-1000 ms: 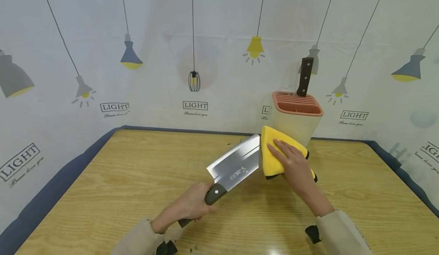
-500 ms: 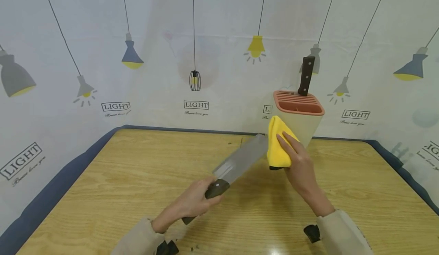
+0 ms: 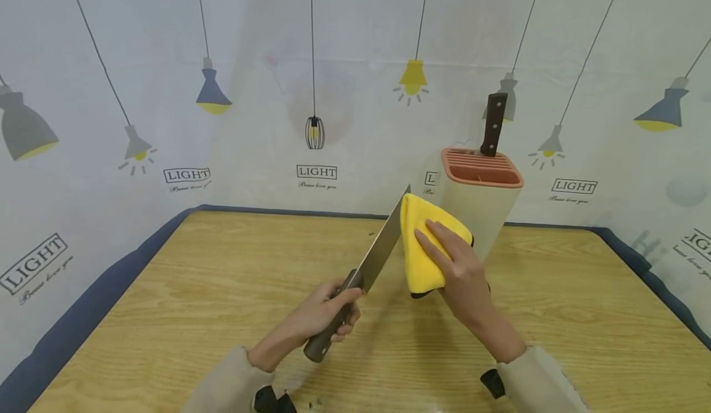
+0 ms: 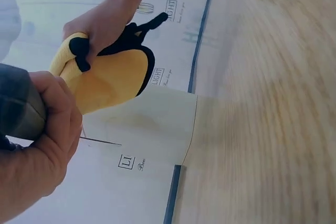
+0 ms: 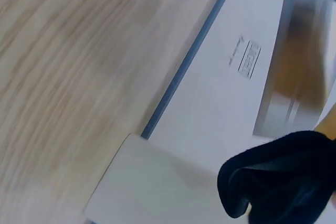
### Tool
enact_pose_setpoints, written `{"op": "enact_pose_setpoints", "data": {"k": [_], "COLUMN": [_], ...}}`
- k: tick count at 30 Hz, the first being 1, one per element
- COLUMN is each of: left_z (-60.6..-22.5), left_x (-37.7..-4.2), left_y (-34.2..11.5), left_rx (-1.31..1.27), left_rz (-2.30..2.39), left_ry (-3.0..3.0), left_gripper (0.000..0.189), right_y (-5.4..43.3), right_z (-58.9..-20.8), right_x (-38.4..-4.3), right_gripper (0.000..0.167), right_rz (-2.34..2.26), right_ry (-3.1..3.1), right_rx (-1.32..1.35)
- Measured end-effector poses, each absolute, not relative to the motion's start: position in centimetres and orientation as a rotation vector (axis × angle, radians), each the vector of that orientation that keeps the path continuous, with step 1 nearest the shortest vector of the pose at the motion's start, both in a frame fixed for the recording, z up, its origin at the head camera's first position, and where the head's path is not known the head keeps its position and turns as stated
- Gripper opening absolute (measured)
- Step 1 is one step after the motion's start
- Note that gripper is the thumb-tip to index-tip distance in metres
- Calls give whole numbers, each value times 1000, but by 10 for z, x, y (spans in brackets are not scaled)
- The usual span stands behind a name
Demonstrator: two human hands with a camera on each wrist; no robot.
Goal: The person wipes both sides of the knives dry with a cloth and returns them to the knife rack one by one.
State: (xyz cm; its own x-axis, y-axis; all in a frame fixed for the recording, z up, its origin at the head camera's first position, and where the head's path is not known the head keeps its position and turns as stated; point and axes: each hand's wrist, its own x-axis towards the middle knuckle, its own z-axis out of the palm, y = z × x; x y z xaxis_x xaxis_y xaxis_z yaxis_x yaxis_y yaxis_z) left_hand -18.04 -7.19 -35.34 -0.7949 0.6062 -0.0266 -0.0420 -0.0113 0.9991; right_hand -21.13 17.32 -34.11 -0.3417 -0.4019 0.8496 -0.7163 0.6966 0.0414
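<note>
My left hand grips the dark handle of a cleaver, whose blade slants up and away, nearly edge-on in the head view. With my right hand I hold a folded yellow cloth with black edging; it overlaps the blade's far end. In the left wrist view, the fingers of my left hand wrap the handle, and the cloth droops from the right hand. The right wrist view shows the broad blade mirroring yellow, beside the cloth's black underside.
A cream knife holder with a reddish slotted top stands behind the right hand. Out of it rises a dark-handled knife. The wooden table ends at a printed wall covering with a blue lower edge.
The left hand has rolled the cleaver from its broad side to nearly edge-on, tip higher. The cloth slid outward and rightward along the blade, then came back left with the right hand.
</note>
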Motion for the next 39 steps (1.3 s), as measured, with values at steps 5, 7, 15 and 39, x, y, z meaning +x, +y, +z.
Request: {"op": "enact_pose_setpoints", "data": {"k": [5, 7, 15, 39], "left_z": [-351, -351, -351, -360], "left_x": [-181, -182, -182, -182], "left_y": [-72, -72, -69, -64], "left_rx": [605, 645, 665, 612], "left_rz": [1906, 1927, 1983, 1826], "left_ry": [1660, 1595, 1488, 1875], "left_gripper": [21, 18, 16, 20], "right_y": [158, 154, 146, 143], "right_z": [-342, -342, -341, -335], "right_x": [-208, -207, -200, -193], "right_gripper": [36, 35, 36, 40], "right_rz": [347, 319, 156, -166], "right_ry": [-1898, -1871, -1832, -1894], "right_rx": [958, 981, 1103, 1248]}}
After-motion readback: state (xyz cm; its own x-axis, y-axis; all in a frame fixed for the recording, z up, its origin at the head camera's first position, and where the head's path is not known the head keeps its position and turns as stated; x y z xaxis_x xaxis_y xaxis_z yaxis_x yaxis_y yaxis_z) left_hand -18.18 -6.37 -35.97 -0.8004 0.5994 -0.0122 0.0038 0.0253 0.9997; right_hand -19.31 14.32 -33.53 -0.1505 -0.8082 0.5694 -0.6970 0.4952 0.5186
